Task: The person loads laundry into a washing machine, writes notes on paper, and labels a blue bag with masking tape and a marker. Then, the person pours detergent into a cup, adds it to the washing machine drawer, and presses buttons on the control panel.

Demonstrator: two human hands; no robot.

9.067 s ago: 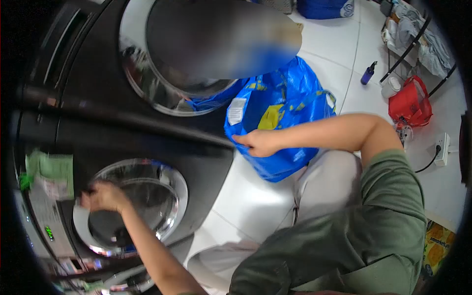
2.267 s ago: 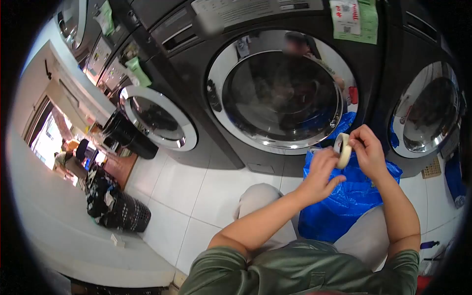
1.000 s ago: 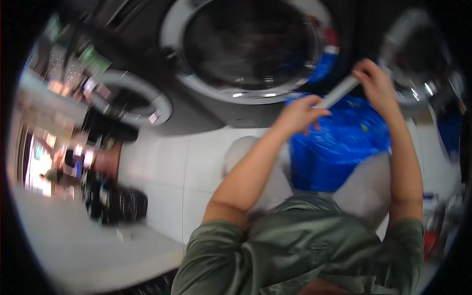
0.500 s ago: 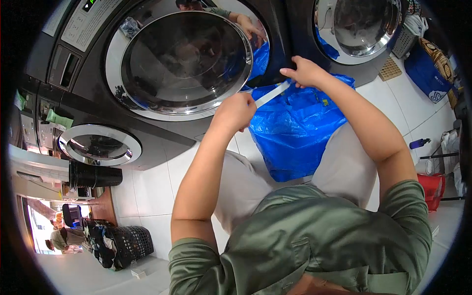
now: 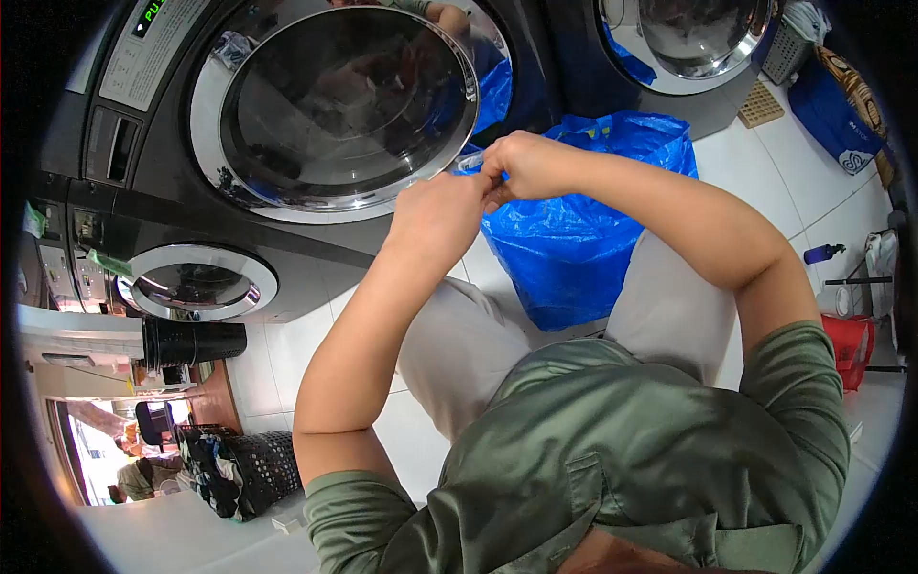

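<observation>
My left hand (image 5: 440,212) is closed in front of the large washer door (image 5: 359,105), its fingers pressed against those of my right hand (image 5: 526,167). The right hand is pinched too, with thumb and fingers meeting the left fingertips. A short shiny whitish strip (image 5: 469,162) shows just beyond the fingers; the rest of it is hidden by my hands. Just below and to the right of the hands, a blue plastic bag (image 5: 574,253) stands upright on the floor between my knees, its top slack.
A second round door (image 5: 703,43) is at the upper right, a smaller one (image 5: 201,282) at the left. A black laundry basket (image 5: 273,469) with clothes stands lower left. At right are a dark blue bag (image 5: 832,120), a purple bottle (image 5: 822,253) and a red bag (image 5: 846,349).
My hands, earlier apart with the white strip stretched between them, have come together. The right hand moved left and down to meet the left. The view has shifted slightly.
</observation>
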